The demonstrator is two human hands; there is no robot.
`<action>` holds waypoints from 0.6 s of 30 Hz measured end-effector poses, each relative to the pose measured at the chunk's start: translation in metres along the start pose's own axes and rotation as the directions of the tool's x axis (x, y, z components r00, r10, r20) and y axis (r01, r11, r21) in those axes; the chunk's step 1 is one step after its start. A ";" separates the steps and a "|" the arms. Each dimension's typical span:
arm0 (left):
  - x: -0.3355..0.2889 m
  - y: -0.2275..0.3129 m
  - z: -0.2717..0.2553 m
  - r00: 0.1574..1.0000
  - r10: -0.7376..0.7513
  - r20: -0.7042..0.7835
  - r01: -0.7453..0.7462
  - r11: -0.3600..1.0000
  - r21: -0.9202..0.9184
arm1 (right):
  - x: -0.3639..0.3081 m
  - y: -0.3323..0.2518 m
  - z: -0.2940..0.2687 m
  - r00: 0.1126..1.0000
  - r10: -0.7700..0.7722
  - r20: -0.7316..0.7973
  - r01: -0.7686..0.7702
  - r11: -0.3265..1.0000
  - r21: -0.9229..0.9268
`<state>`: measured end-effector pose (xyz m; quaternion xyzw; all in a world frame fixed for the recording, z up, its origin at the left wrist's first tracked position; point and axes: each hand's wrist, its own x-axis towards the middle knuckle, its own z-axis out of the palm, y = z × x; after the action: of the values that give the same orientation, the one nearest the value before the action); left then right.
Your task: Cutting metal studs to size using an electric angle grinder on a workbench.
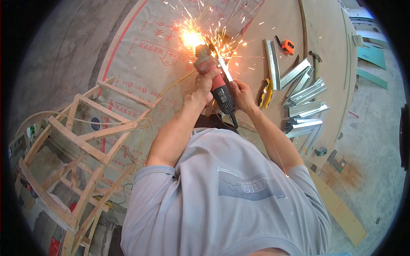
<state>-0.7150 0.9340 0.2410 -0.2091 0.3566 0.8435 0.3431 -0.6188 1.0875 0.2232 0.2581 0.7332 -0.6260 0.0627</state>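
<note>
Clock directions are read from the grinder (218, 87), with twelve at the top of the view. The grinder lies ahead of your chest, its head toward eleven o'clock and its tail toward five. Your left hand (204, 87) grasps the red body behind the head, presumably to steady the tool and resist its kick. Your right hand (242, 94) grasps the near end of the metal strip (225, 69), which runs alongside the grinder toward eleven o'clock. This grip appears to hold the strip firm while placing your fingers away from the far end. Whether the right hand also touches the grinder, you cannot tell from this view.

Sparks (190, 38) burst at eleven o'clock; their glare hides the disc and the exact contact. Pointing the head away from you seems to direct most of the spray clear of your body. The printed sheet (147, 68) beneath probably shields the surface below.

At three to four o'clock, metal pieces (308, 92) lie loosely grouped on the beige board (337, 34), likely set aside within reach of your right side. The yellow knife (267, 94) lies nearer, just past three; the orange tape measure (288, 47) lies at two and the hammer (316, 64) between two and three. The wooden frame (92, 149) stands at eight o'clock, apart from the spray.
</note>
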 end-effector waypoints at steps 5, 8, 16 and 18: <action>0.013 -0.014 -0.011 0.999 0.039 -0.031 -0.039 0.999 0.015 | 0.002 0.005 -0.001 0.998 -0.057 -0.015 0.057 0.998 -0.030; 0.012 -0.014 -0.014 0.998 0.044 -0.050 -0.042 0.998 0.041 | -0.001 -0.004 0.002 0.999 -0.050 0.007 0.050 0.999 -0.019; 0.004 -0.010 -0.007 0.999 0.016 -0.038 -0.015 1.000 0.011 | -0.003 -0.007 0.000 0.999 -0.029 -0.024 0.025 0.987 -0.159; 0.006 -0.014 -0.008 0.999 0.042 -0.028 -0.042 0.999 0.017 | -0.002 -0.005 -0.001 1.000 -0.025 -0.014 0.023 0.994 -0.110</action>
<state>-0.7084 0.9378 0.2257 -0.2106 0.3728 0.8444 0.3219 -0.6197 1.0875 0.2288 0.2504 0.7701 -0.5833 0.0635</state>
